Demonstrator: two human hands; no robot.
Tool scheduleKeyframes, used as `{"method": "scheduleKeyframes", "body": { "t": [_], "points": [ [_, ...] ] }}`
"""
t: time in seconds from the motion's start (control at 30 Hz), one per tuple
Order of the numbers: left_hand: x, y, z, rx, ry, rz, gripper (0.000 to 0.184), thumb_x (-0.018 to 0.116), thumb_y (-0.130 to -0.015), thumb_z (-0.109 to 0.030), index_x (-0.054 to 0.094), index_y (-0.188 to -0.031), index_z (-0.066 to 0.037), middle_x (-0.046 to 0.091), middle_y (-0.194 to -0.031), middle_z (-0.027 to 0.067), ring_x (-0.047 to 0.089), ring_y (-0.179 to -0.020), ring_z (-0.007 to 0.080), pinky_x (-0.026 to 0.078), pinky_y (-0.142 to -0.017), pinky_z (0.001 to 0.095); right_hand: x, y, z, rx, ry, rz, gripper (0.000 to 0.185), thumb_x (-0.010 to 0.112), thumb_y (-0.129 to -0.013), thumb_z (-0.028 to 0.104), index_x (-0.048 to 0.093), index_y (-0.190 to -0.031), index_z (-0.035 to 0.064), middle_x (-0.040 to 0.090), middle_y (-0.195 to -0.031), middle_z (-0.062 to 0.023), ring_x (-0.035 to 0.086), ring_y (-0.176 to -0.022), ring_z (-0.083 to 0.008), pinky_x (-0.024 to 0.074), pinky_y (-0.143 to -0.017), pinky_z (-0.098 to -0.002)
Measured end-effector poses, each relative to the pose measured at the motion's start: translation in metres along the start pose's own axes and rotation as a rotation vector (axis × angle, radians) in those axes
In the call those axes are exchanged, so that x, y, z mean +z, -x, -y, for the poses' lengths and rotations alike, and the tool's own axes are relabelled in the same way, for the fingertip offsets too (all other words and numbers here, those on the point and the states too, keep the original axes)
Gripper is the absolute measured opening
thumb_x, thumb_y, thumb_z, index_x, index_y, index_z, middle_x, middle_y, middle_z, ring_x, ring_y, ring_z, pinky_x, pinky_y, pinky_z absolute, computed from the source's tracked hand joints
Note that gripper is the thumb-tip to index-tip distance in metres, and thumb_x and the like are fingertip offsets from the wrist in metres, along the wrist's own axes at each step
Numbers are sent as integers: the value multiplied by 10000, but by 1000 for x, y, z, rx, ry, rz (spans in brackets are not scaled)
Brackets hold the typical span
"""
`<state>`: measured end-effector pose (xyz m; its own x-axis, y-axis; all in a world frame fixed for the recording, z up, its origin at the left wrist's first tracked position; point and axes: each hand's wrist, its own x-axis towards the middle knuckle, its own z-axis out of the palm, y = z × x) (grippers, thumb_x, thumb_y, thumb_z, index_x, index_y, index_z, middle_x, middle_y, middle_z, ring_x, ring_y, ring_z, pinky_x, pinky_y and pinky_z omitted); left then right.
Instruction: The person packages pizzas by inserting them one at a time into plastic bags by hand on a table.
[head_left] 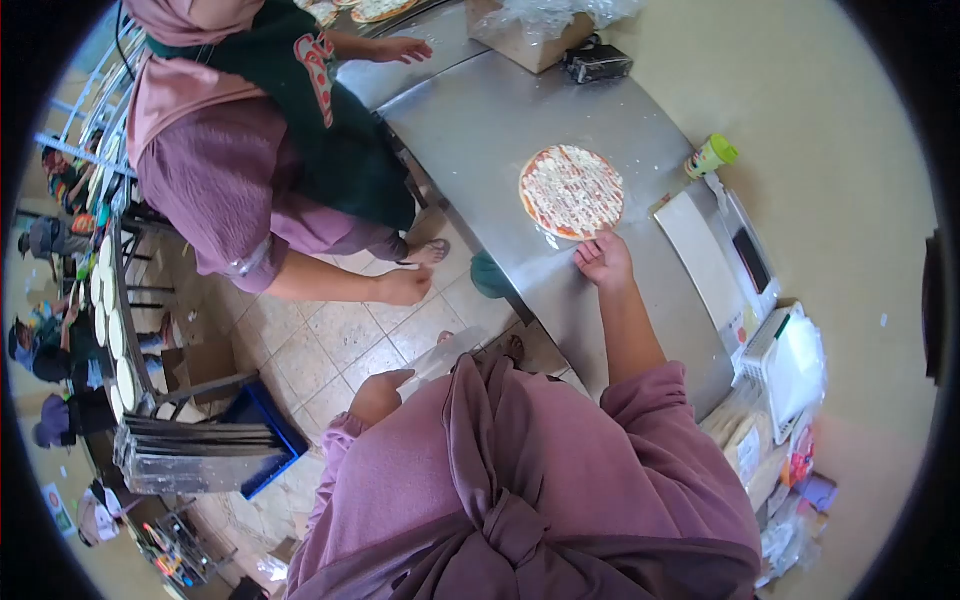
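A round pizza (572, 192) with orange sauce and shredded white topping lies on the metal table (470, 130). White crumbs are scattered by its near edge. My right hand (606, 262) is at that near edge, palm partly up, with its fingers curled and pinching the rim. Lower down and away from the table, my left hand (378, 398) is closed on a clear plastic bag (445, 357), which stretches out in front of my body. Part of the left fingers is hidden.
A co-worker in a dark green apron (340, 150) stands at left. A cardboard box (530, 40), a black object (598, 62), a green-lidded container (712, 155), a white board (698, 258) and a phone (750, 260) line the table. A blue crate (270, 440) stands lower left.
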<state>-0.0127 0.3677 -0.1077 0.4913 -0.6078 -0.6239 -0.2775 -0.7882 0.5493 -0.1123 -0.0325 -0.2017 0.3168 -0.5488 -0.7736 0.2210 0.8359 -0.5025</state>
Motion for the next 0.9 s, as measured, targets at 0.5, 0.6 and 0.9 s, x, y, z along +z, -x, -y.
{"method": "scheduleKeyframes", "body": {
  "t": [0.5, 0.6, 0.9],
  "points": [
    [31, 24, 15, -150, 62, 10, 439, 485, -699, 33, 562, -1125, -38, 578, -1079, 185, 547, -1026, 297, 412, -903, 323, 50, -38, 17, -28, -155, 88, 464, 572, -784, 258, 438, -1191, 79, 518, -1149, -104, 514, -1041, -260, 428, -878, -409],
    [33, 23, 19, -139, 21, 28, 456, 469, -695, 45, 569, -1126, -64, 579, -1084, 171, 550, -1021, 295, 415, -899, 324, 51, -44, 19, -67, -154, 110, 449, 601, -770, 260, 475, -1154, 63, 549, -1121, -90, 535, -1007, -254, 420, -878, -416],
    [21, 11, 14, -197, 32, 49, 500, 407, -693, 79, 569, -1135, -89, 585, -1075, 166, 564, -1000, 279, 421, -885, 310, 26, -55, 22, -224, -100, 344, 567, 535, -741, 62, 342, -1273, 39, 475, -1206, -169, 461, -1118, -346, 386, -940, -492]
  ]
}}
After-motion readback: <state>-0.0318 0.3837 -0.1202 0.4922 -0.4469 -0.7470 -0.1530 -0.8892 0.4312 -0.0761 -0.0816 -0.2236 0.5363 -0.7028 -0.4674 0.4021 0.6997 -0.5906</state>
